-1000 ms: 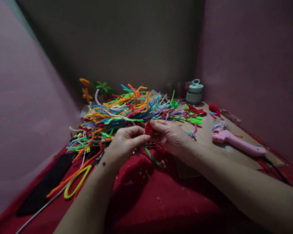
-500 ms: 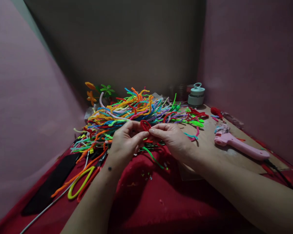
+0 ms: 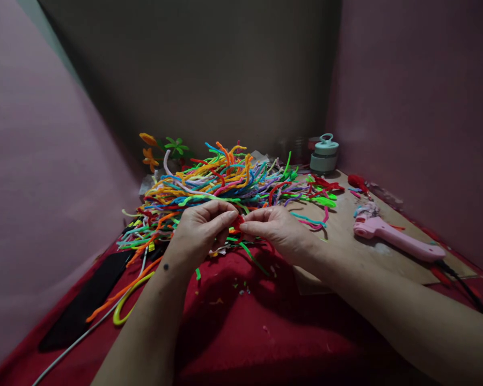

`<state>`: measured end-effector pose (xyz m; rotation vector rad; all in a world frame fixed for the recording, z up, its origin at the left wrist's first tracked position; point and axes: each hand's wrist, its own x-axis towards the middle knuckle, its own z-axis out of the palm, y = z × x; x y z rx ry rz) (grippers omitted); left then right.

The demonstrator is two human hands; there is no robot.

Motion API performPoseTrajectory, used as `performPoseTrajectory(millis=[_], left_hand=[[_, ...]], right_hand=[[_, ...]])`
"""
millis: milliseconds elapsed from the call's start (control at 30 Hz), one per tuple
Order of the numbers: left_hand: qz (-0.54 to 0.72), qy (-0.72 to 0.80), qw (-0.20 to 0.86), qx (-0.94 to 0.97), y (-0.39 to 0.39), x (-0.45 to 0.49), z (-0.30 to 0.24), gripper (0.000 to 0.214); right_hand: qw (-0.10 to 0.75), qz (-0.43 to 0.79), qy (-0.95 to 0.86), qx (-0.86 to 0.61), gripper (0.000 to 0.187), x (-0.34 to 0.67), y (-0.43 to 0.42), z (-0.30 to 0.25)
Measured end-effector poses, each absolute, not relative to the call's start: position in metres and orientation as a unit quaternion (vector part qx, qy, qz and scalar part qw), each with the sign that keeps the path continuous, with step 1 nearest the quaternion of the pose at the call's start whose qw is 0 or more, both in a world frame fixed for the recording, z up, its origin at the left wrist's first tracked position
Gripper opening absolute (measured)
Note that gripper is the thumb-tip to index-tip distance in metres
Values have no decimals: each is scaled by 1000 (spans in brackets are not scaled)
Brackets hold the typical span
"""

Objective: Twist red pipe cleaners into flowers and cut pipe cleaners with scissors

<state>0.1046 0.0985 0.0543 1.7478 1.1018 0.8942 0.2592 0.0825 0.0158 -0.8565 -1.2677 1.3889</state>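
Note:
Between my two hands is a small red pipe cleaner (image 3: pixel 238 222), bent round and partly covered by fingertips. My left hand (image 3: pixel 203 228) pinches its left side with thumb and forefinger. From the other side, my right hand (image 3: pixel 276 230) grips it between thumb and fingers. Just behind the hands lies a big heap of many-coloured pipe cleaners (image 3: pixel 209 182). A green pipe cleaner (image 3: pixel 253 258) pokes out below the fingers onto the red cloth (image 3: pixel 241 332).
To the right, a pink glue gun (image 3: pixel 398 238) with a black cord rests on a brown board (image 3: pixel 342 257). A pale green lidded jar (image 3: pixel 324 155) stands behind. At left are a yellow scissor handle (image 3: pixel 123 313), a black flat item (image 3: pixel 88 300) and a white cable (image 3: pixel 76 346). Orange flowers (image 3: pixel 149 159) stand at the back.
The red loop, which stood up above the fingertips, now sits lower and is more covered by them. My left hand has shifted slightly left, and its forearm hides more of the scissors.

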Motion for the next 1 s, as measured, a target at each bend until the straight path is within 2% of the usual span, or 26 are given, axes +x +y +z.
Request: performPoseTrajectory(millis=[267,400,567,800,1000], left_hand=[[307,443,356,763,95,105,60,18],[277,449,329,783,95,103,62,16],[253,454,329,789,95,102,62,17],[235,449,329,796,98,98,61,17],[196,448,363,793,98,95,62,15]], right_hand=[[473,616,-526,-346,19,261,81,18],[454,623,-525,-361,12,262,80,18],[413,616,-539,-398,10,267,84,16],[422,717,-456,-315,4,269,88,14],[400,752,-417,-317,3,267,88,14]])
